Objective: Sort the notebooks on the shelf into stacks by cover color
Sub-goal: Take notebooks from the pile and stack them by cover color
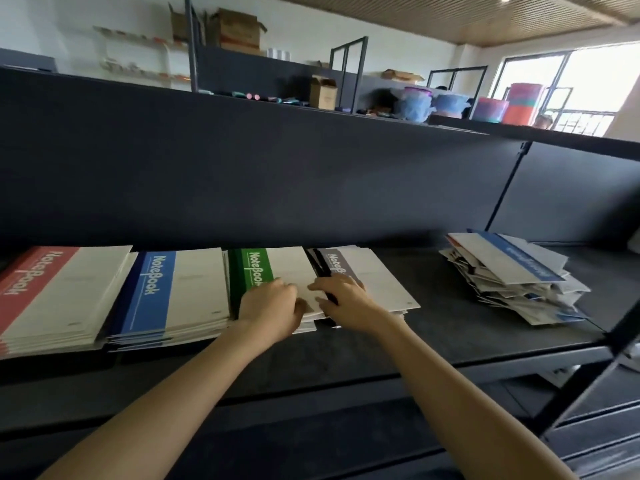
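Two hands work between the green and grey notebook stacks on a dark shelf (450, 327).

Four squared stacks sit in a row along the shelf, from left to right: a red stack (52, 299), a blue stack (173, 292), a green stack (252, 268) and a grey stack (377, 282). One untidy pile (509, 275) of mixed notebooks lies well apart at the far right. The left hand (273, 306) has its fingers curled round the near right corner of the green stack, gripping it. The right hand (343, 299) lies just beside it on the grey stack's near left corner, fingers bent over the dark spine edge. Whether that hand is pinching the edge or only resting there cannot be told.
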`<act>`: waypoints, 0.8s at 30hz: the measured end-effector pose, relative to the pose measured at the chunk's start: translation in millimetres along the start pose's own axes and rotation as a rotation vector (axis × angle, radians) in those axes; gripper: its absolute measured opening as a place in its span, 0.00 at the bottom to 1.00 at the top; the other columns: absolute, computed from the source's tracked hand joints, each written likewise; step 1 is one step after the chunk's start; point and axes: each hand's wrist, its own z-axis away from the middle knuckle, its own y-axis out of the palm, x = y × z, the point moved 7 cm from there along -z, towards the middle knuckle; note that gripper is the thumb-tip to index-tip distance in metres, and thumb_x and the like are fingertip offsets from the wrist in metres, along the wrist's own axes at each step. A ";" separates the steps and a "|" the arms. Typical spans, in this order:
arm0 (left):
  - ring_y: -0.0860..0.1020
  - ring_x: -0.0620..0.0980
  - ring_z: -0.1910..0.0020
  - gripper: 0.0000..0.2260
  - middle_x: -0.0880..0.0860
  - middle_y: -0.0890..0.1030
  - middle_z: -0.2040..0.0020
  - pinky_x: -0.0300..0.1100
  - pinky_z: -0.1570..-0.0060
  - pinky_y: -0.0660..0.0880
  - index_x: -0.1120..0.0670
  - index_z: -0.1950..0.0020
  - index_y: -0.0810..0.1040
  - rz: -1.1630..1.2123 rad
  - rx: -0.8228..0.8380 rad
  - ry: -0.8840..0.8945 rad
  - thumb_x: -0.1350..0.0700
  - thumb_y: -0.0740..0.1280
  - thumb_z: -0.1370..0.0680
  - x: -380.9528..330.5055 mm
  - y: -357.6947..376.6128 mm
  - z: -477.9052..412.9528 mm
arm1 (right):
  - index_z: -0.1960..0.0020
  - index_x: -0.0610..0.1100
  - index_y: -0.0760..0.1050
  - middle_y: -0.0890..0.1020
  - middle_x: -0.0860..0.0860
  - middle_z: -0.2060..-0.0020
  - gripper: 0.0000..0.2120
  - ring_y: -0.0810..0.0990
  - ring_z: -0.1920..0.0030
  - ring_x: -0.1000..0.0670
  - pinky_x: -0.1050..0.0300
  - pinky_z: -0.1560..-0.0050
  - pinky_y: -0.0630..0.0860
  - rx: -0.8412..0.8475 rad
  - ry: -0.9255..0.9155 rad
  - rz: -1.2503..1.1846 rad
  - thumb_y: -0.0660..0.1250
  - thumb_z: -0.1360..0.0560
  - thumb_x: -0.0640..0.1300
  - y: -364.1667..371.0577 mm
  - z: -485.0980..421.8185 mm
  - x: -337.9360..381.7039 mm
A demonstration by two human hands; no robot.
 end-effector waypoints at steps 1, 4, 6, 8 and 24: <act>0.76 0.54 0.47 0.14 0.53 0.77 0.45 0.44 0.55 0.71 0.55 0.46 0.76 0.013 -0.005 0.007 0.48 0.56 0.20 -9.8 1.2 -7.9 | 0.31 0.51 0.69 0.69 0.52 0.31 0.20 0.59 0.28 0.48 0.43 0.30 0.56 -0.020 0.017 0.000 0.59 0.22 0.43 -6.0 2.0 -11.1; 0.75 0.55 0.42 0.14 0.53 0.76 0.42 0.46 0.49 0.72 0.54 0.41 0.75 0.059 0.008 0.009 0.48 0.57 0.20 -48.9 10.6 -32.7 | 0.30 0.51 0.67 0.67 0.52 0.30 0.21 0.58 0.27 0.48 0.42 0.30 0.57 -0.047 0.119 0.025 0.60 0.23 0.43 -23.3 13.0 -60.8; 0.74 0.54 0.41 0.14 0.53 0.75 0.40 0.46 0.47 0.72 0.53 0.39 0.75 0.098 0.023 0.025 0.50 0.58 0.20 -83.2 19.0 -48.6 | 0.29 0.51 0.66 0.66 0.52 0.29 0.21 0.57 0.27 0.48 0.41 0.29 0.56 -0.068 0.181 0.053 0.60 0.22 0.45 -37.6 24.9 -96.9; 0.73 0.54 0.38 0.15 0.53 0.74 0.36 0.46 0.44 0.72 0.53 0.36 0.74 0.153 0.056 0.081 0.50 0.59 0.20 -121.5 29.6 -63.2 | 0.29 0.50 0.66 0.66 0.51 0.29 0.21 0.56 0.27 0.47 0.39 0.28 0.54 -0.108 0.247 0.058 0.60 0.22 0.46 -54.4 38.3 -132.2; 0.72 0.49 0.36 0.17 0.50 0.71 0.33 0.43 0.40 0.71 0.52 0.31 0.71 0.368 0.191 0.207 0.53 0.61 0.20 -297.1 80.8 -128.8 | 0.41 0.40 0.73 0.79 0.42 0.45 0.14 0.78 0.46 0.42 0.53 0.54 0.74 -0.246 0.516 0.378 0.59 0.20 0.48 -145.7 99.6 -309.7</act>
